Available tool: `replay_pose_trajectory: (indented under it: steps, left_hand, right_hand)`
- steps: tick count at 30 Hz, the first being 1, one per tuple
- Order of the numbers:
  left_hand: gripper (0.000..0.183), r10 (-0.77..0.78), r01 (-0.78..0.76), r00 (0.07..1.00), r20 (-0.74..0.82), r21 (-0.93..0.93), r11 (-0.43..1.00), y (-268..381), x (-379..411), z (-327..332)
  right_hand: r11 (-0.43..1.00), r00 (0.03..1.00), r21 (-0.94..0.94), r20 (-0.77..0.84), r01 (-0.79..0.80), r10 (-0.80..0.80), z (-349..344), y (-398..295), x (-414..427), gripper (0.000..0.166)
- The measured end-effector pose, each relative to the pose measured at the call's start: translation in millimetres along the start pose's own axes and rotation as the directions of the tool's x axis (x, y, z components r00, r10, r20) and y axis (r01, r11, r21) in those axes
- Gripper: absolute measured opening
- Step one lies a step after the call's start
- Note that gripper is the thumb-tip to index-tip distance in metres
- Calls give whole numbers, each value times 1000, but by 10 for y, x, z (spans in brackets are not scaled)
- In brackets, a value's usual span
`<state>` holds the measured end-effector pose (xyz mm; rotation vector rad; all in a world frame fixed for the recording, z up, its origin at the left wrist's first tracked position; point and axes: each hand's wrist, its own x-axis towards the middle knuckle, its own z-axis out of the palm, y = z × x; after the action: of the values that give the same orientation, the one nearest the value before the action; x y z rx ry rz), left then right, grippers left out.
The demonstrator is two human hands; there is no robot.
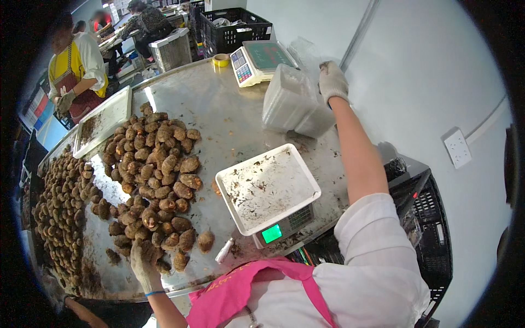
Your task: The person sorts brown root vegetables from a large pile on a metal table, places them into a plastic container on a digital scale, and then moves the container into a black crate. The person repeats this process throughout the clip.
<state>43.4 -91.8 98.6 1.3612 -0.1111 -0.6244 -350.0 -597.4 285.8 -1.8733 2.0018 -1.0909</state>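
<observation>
My left hand (144, 262), in a knitted work glove, is at the near edge of a pile of brown taro corms (158, 164). It touches the corms there, but its fingertips are hidden. My right hand (334, 82), gloved too, reaches far forward with curled fingers beside stacked clear plastic containers (287, 98). Whether it grips one is unclear. Between my arms, a white tray (266, 184) with scattered dirt rests on a digital scale (283, 233) with a lit green display. A small white tube-like object (224, 251) lies left of the scale.
A second scale (262, 61) and a yellow tape roll (221, 60) stand at the far edge of the metal table (221, 102). More corms (61, 205) and a dirt-strewn white tray (104, 121) lie left. A person in a yellow top stands beyond; black crates (236, 30) are behind.
</observation>
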Motion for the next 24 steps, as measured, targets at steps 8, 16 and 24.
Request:
replay_pose_trajectory:
  steps: [8, 16, 24]
  left_hand:
    - [43, 143, -149, 988, 53, 135, 979, 55, 18, 277]
    - [37, 372, -378, 915, 157, 657, 652, -389, -14, -5]
    - [62, 427, -577, 697, 576, 804, -144, -297, 280, 732]
  right_hand:
    - [907, 993, 413, 112, -84, 41, -114, 368, -1894, 28]
    - [967, 740, 217, 671, -131, -50, 15, 598, -3080, 28]
    - [963, 520, 243, 811, 118, -269, -48, 660, -2951, 38]
